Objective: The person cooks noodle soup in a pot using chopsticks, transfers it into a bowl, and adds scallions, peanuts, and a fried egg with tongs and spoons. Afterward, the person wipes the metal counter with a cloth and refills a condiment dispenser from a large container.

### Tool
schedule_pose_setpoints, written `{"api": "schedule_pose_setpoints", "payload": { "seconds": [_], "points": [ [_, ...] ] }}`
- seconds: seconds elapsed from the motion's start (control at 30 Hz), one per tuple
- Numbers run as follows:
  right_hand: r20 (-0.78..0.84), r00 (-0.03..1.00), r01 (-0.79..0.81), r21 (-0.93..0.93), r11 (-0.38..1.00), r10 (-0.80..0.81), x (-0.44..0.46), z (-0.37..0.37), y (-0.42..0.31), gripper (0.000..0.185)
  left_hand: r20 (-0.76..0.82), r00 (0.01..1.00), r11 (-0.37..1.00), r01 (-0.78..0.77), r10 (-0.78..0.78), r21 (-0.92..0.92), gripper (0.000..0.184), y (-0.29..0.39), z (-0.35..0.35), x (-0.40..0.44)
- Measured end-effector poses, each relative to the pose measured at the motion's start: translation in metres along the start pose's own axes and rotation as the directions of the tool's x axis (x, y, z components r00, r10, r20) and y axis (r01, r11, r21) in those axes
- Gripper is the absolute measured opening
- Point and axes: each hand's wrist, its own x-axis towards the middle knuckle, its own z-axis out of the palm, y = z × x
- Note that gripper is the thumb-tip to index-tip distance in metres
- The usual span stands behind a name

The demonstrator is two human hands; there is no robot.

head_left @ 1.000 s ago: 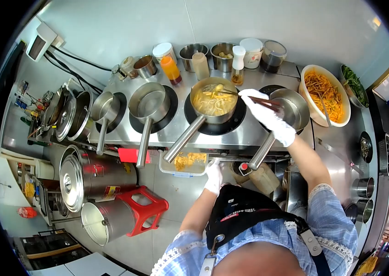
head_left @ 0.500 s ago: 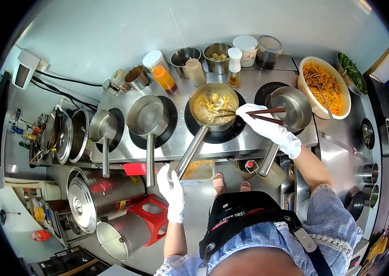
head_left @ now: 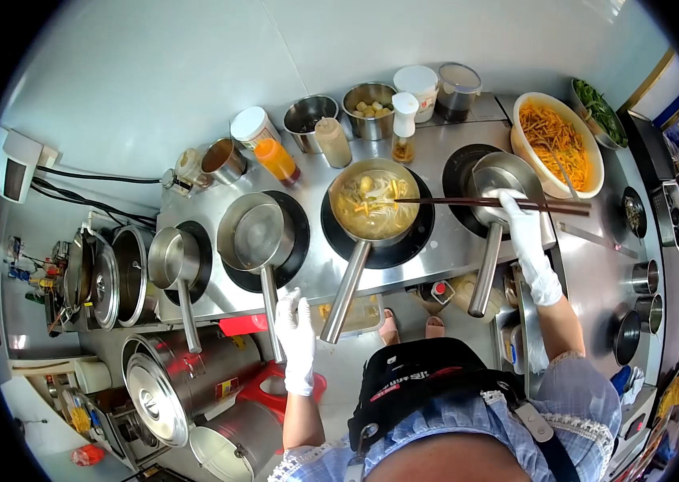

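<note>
My right hand (head_left: 527, 245), in a white glove, is closed around long dark chopsticks (head_left: 476, 202) above the rightmost saucepan (head_left: 512, 181). The chopsticks lie nearly level, and their tips reach into a steel saucepan (head_left: 353, 233) of broth with noodles and yellow-orange pieces. That pan stands on a round black hob, its handle (head_left: 345, 293) pointing towards me. My gloved left hand (head_left: 297, 341) is in front of the counter edge, fingers loosely apart and holding nothing. It is between that handle and the handle of the second saucepan (head_left: 256, 233), closest to the latter.
Another small saucepan (head_left: 175, 257) sits at the left. Along the back stand an orange sauce bottle (head_left: 277, 161), a white-topped shaker (head_left: 404, 128) and a steel pot of pale balls (head_left: 370, 112). A basin of orange shreds (head_left: 520, 153) is right. Below are a large steel pot (head_left: 195, 373) and red stool (head_left: 317, 388).
The chopsticks have swung level, their tips now further into the broth pan, and my right hand has moved right. My left hand has come away from the broth pan's handle. The view has shifted slightly.
</note>
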Motion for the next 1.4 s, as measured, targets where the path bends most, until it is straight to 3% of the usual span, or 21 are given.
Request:
{"api": "schedule_pose_setpoints", "payload": {
  "seconds": [0.07, 0.2, 0.3, 0.37, 0.43, 0.5, 0.57, 0.63, 0.7, 0.73, 0.83, 0.87, 0.93, 0.97, 1.03, 1.07, 1.13, 1.27, 1.3, 1.37, 1.4],
  "points": [
    [-0.077, 0.996, -0.026, 0.159, 0.987, 0.039, -0.001, -0.008, 0.012, 0.022, 0.03, 0.998, 0.996, 0.063, -0.062, -0.058, 0.021, -0.001, 0.004, 0.002],
    [-0.076, 0.997, -0.023, 0.09, 0.996, 0.03, -0.01, 0.002, 0.002, 0.024, 0.046, 0.997, 0.996, 0.07, -0.067, -0.056, 0.017, -0.008, 0.008, 0.01],
    [0.215, 0.915, 0.358, -0.045, 0.933, -0.341, -0.02, 0.064, -0.02, 0.02, 0.164, 0.964, 0.93, 0.248, -0.21, -0.27, 0.018, 0.011, 0.002, 0.021],
    [0.567, 0.66, 0.667, -0.14, 0.732, -0.493, -0.019, 0.112, -0.015, 0.02, 0.186, 0.954, 0.92, 0.281, -0.236, -0.272, 0.019, 0.029, -0.006, 0.028],
    [0.766, 0.623, 0.267, -0.018, 0.964, -0.158, -0.027, 0.175, -0.009, 0.024, 0.107, 0.967, 0.923, 0.252, -0.23, -0.291, 0.02, 0.028, -0.011, 0.034],
    [0.891, 0.426, 0.62, -0.161, 0.768, -0.156, -0.017, 0.238, 0.022, 0.029, 0.023, 0.973, 0.941, 0.228, -0.23, -0.249, 0.02, 0.012, -0.019, 0.036],
    [0.934, 0.049, 0.973, 0.035, 0.228, -0.353, 0.002, 0.289, 0.064, 0.031, -0.028, 0.959, 0.931, 0.267, -0.282, -0.248, 0.021, 0.007, -0.033, 0.033],
    [0.951, -0.005, 0.971, 0.078, 0.224, -0.308, 0.014, 0.328, 0.108, 0.039, -0.054, 0.95, 0.932, 0.29, -0.308, -0.216, 0.021, 0.001, -0.048, 0.025],
    [0.96, -0.072, 0.992, 0.097, 0.08, -0.269, 0.018, 0.349, 0.128, 0.036, -0.093, 0.913, 0.898, 0.367, -0.398, -0.243, 0.021, -0.002, -0.061, 0.014],
    [0.958, -0.104, 0.991, 0.077, -0.109, -0.268, 0.018, 0.363, 0.151, 0.034, -0.107, 0.905, 0.885, 0.369, -0.412, -0.285, 0.02, -0.014, -0.065, 0.008],
    [0.97, -0.084, 0.993, 0.063, -0.096, -0.23, 0.019, 0.385, 0.169, 0.033, -0.17, 0.912, 0.906, 0.321, -0.375, -0.274, 0.021, -0.029, -0.078, 0.0],
    [0.972, -0.074, 0.995, 0.056, -0.088, -0.225, 0.02, 0.391, 0.178, 0.033, -0.177, 0.879, 0.872, 0.377, -0.443, -0.312, 0.02, -0.022, -0.08, -0.001],
    [0.945, 0.021, 0.989, 0.029, 0.147, -0.326, 0.021, 0.395, 0.182, 0.04, -0.177, 0.891, 0.886, 0.357, -0.418, -0.296, 0.021, -0.04, -0.084, -0.004],
    [0.947, 0.025, 0.989, 0.024, 0.148, -0.321, 0.021, 0.39, 0.178, 0.04, -0.185, 0.903, 0.905, 0.334, -0.387, -0.265, 0.021, -0.053, -0.085, -0.005],
    [0.978, 0.075, 0.967, -0.023, 0.255, -0.196, 0.018, 0.375, 0.138, 0.06, -0.182, 0.908, 0.903, 0.319, -0.378, -0.287, 0.021, -0.057, -0.087, 0.0],
    [0.987, 0.054, 0.983, -0.025, 0.184, -0.149, 0.02, 0.37, 0.139, 0.074, -0.189, 0.896, 0.897, 0.345, -0.402, -0.277, 0.021, -0.056, -0.089, 0.003],
    [0.993, 0.088, 0.855, -0.036, 0.517, -0.076, 0.011, 0.314, 0.036, 0.096, -0.202, 0.895, 0.904, 0.345, -0.398, -0.253, 0.022, -0.041, -0.086, 0.016],
    [0.967, 0.13, 0.991, -0.121, 0.054, -0.221, 0.024, 0.285, 0.074, 0.051, -0.207, 0.955, 0.976, 0.201, -0.213, -0.079, 0.024, -0.027, -0.072, 0.036],
    [0.961, 0.14, 0.987, -0.154, -0.038, -0.239, 0.027, 0.271, 0.067, 0.039, -0.184, 0.933, 0.943, 0.277, -0.31, -0.185, 0.026, -0.028, -0.066, 0.042],
    [0.941, 0.19, 0.982, -0.185, 0.046, -0.281, 0.035, 0.239, 0.052, 0.019, -0.113, 0.988, 0.966, 0.126, -0.103, 0.225, 0.033, -0.052, -0.057, 0.058],
    [0.93, 0.223, 0.974, -0.222, 0.036, -0.293, 0.037, 0.223, 0.047, 0.018, -0.025, 0.975, 0.874, 0.211, -0.222, 0.438, 0.044, -0.011, -0.047, 0.067]
  ]
}}
